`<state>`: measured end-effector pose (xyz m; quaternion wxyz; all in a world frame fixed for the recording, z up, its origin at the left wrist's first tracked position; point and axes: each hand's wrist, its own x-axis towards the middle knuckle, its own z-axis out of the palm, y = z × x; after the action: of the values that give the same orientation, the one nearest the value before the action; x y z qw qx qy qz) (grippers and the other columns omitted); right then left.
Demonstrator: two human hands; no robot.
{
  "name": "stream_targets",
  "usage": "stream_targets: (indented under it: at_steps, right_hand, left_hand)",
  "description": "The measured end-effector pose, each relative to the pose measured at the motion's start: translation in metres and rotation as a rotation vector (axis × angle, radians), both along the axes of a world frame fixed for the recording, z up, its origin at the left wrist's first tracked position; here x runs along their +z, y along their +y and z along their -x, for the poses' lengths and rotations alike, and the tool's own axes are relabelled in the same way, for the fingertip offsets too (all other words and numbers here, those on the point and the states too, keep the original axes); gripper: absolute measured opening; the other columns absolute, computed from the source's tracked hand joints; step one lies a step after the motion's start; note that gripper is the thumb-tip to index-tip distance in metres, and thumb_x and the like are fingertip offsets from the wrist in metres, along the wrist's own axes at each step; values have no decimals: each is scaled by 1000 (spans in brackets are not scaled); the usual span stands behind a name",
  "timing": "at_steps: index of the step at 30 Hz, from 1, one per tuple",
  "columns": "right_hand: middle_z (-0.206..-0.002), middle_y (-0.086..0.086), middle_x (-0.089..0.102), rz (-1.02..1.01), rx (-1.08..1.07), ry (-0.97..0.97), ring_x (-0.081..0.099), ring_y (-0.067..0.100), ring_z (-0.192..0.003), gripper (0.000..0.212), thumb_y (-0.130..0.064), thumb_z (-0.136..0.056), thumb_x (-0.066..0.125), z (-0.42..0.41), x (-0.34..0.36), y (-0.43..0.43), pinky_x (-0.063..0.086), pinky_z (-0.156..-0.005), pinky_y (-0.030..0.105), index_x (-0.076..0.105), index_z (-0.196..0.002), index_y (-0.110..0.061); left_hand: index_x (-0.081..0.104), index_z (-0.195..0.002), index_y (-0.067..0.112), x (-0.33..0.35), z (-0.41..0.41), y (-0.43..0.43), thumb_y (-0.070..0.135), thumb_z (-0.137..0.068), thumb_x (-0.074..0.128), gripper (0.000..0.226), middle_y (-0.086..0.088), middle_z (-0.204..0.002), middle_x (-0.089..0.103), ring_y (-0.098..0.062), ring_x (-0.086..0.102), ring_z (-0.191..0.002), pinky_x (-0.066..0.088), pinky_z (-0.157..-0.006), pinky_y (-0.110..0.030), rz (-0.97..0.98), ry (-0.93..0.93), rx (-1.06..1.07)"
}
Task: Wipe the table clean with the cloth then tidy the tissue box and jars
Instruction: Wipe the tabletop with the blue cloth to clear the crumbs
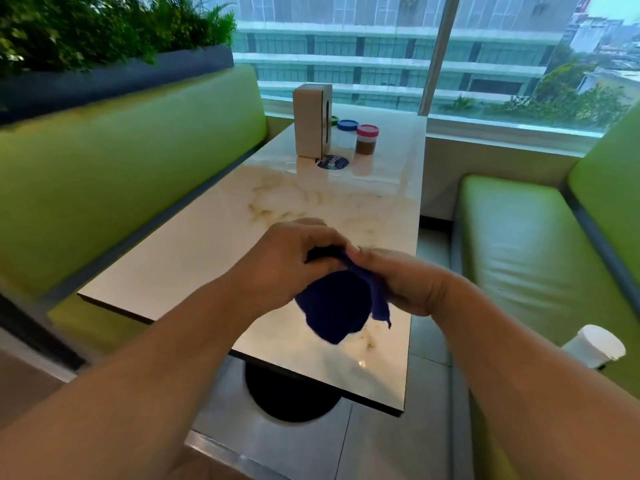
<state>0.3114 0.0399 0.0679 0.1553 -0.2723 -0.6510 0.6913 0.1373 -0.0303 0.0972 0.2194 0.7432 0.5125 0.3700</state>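
Now, left hand [287,261] and right hand [405,282] both grip the bunched blue cloth [332,306] over the near table [194,244], and a long sweep could topple the far jars [366,138].

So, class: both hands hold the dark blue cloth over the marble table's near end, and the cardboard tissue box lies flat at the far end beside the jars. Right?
No. In the head view the tall brown cardboard tissue box stands upright, not flat, beside the lidded plastic jars; the left hand and right hand do hold the dark blue cloth.
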Motion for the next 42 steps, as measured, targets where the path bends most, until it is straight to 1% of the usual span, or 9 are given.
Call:
stream_targets:
  at_steps: [7, 12, 16, 20, 24, 28, 33, 37, 42]
  right_hand:
    - [-102, 6, 71, -41, -199, -141, 67, 23, -90, 28, -19, -90, 62, -24, -22, -10, 55, -72, 33, 65, -117, -28]
    - [-82, 3, 71, -239, -606, -302, 67, 23, -79, 27, -24, -94, 56, -48, -33, -16, 54, -74, 33, 67, -100, -48]
    - [-53, 0, 53, -219, -802, -491, 48, 15, -42, 26, -37, -96, 50, -32, -58, -25, 40, -48, 23, 66, -81, -24]
    - [-96, 3, 48, -368, -961, -630, 55, 14, -72, 10, -26, -95, 54, -5, -98, -32, 38, -56, 5, 63, -92, -21]
    - [-131, -8, 40, -468, -960, -651, 39, 12, -121, 48, -2, -90, 52, 8, -116, -42, 31, -109, 29, 56, -129, -30]
    - [-144, -10, 37, -563, -938, -766, 29, 9, -129, 46, -3, -89, 52, 10, -119, -63, 19, -108, 20, 59, -128, -27]
    - [-150, -13, 32, -634, -785, -1055, 18, 12, -142, 40, -48, -94, 45, 8, -129, -61, 26, -114, 39, 57, -128, -31]
    - [-121, -2, 58, -700, -839, -1054, 57, 21, -108, 25, -34, -93, 52, 21, -129, -53, 49, -87, 33, 54, -118, -28]
    - [-139, -5, 50, -818, -731, -921, 41, 17, -132, 35, -19, -92, 59, 0, -144, -66, 37, -108, 36, 61, -126, -28]
  left_hand:
    - [67, -99, 36, -23, 9, 14, 16, -75, 75, 32, 16, -99, 62, -1, 57, -94, 47, -79, -15, 44, -28, 74]
    - [67, -96, 35, -60, 55, 13, 25, -80, 71, 20, 14, -94, 67, 5, 58, -92, 45, -78, -18, 148, -105, 208]
    - [67, -95, 34, -90, 94, 16, 24, -84, 66, 15, 16, -95, 66, 12, 56, -87, 42, -73, -12, 217, -37, 273]
    - [68, -102, 24, -114, 130, 21, 21, -87, 62, 17, 5, -104, 65, -6, 57, -96, 41, -84, -21, 203, 99, 316]
    - [68, -104, 20, -130, 159, 22, 21, -87, 62, 19, -2, -111, 63, -21, 54, -107, 40, -91, -31, 219, 245, 323]
    - [68, -103, 19, -138, 175, 19, 21, -85, 63, 19, -4, -114, 61, -25, 52, -108, 40, -89, -32, 214, 302, 325]
    - [59, -121, 16, -150, 186, 18, 34, -89, 55, 36, -3, -143, 41, -24, 44, -125, 38, -97, -35, 304, 359, 368]
    - [45, -135, 14, -157, 186, 19, 35, -93, 47, 47, -7, -151, 29, -22, 28, -138, 29, -106, -35, 356, 449, 373]
    - [41, -138, 14, -159, 188, 19, 32, -93, 47, 49, -8, -152, 28, -20, 22, -141, 21, -111, -31, 342, 470, 337]
